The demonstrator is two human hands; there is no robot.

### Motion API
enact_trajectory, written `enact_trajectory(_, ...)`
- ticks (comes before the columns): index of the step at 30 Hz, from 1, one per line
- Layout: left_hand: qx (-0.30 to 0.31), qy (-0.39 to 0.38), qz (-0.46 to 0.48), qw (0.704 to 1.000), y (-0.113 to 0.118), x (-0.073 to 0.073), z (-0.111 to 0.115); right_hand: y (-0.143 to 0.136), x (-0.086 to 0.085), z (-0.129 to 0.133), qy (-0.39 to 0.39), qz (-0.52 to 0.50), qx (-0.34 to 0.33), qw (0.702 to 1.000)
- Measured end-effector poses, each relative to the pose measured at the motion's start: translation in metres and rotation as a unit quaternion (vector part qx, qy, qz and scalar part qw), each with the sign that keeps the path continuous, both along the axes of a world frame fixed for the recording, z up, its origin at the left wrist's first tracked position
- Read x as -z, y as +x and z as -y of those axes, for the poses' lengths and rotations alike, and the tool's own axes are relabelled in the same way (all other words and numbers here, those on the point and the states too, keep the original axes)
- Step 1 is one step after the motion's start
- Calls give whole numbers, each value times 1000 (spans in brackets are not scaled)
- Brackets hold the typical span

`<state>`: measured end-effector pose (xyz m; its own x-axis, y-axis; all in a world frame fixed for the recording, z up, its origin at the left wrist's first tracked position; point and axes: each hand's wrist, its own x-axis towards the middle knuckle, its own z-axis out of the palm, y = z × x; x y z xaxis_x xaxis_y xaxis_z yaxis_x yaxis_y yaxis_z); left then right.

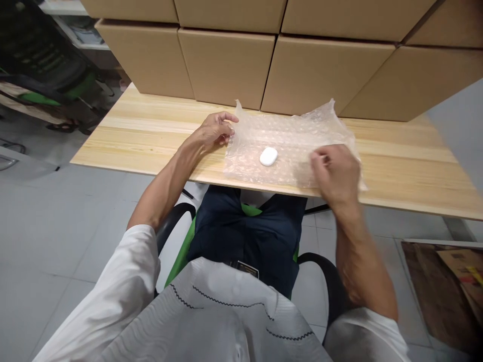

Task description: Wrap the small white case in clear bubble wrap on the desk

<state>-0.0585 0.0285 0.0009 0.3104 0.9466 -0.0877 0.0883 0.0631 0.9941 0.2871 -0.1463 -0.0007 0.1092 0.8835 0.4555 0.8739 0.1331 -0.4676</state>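
Note:
A translucent sheet of bubble wrap (pixel 287 133) lies spread on the wooden table, its far corners sticking up. On it, left of centre, sits a small white rounded case (pixel 268 156), touched by neither hand. My left hand (pixel 217 129) is at the sheet's left edge, thumb and fingers bent around that edge. Over the right part of the sheet is my right hand (pixel 337 168), closed and smeared by motion. Whatever its fingers may hold is hidden.
Stacked cardboard boxes (pixel 230 65) form a wall along the back of the wooden table (pixel 151 130). The table's front edge runs just above my lap. At the far left stands an office chair (pixel 49 60). Flattened cardboard (pixel 445 286) lies low on the right.

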Motion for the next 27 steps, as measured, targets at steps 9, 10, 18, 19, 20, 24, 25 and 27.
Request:
enact_trajectory(9,28,50,12,998,12,-5,16,-148,-20,-77,-113,11,-113,987)
enact_trajectory(10,28,54,15,998,13,-4,16,-151,-20,-83,-122,13,-110,986)
enact_trajectory(18,45,57,31,997,14,4,13,-145,-8,-102,-150,8,-88,985)
enact_trajectory(19,43,56,31,997,15,4,13,-144,-5,-104,-150,6,-90,985)
enact_trajectory(20,44,57,30,997,16,4,14,-143,-3,-107,-145,0,-96,985)
enact_trajectory(24,67,63,27,995,17,3,17,-136,7,-116,-126,-30,-120,984)
enact_trajectory(25,70,65,27,995,17,3,17,-135,8,-117,-129,-29,-115,985)
enact_trajectory(27,63,67,25,996,16,2,16,-132,7,-117,-135,-22,-94,986)
